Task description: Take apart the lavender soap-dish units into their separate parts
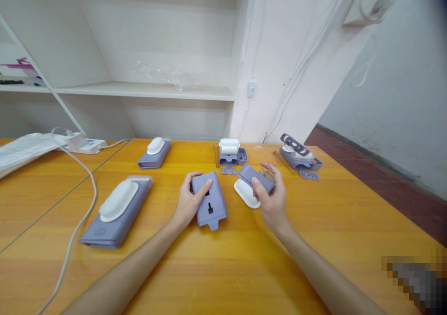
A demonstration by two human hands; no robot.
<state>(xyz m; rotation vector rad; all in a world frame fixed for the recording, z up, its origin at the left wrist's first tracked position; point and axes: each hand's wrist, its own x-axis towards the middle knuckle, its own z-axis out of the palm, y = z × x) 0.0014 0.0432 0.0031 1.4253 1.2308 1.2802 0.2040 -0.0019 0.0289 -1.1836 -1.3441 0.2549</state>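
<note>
My left hand [192, 196] is closed around a purple-grey plastic case [217, 202], its thumb on the top face. Dark cut-outs show in that face, and a small tab sticks out at the near end. In my right hand [274, 198] is a smaller purple-grey plastic box [260, 177], tilted and gripped between thumb and fingers, a little to the right of the case. Just under it a white oval piece [246, 194] with a raised rim lies on the wooden table [223, 268]; the box partly covers it.
Two purple-grey units with white oval tops, a large one [117, 212] and one farther back [154, 153], stand left. Behind my hands are opened parts with white rollers [229, 146] and another opened set [300, 156]. A cable [82, 219] and power strip [85, 145] lie left.
</note>
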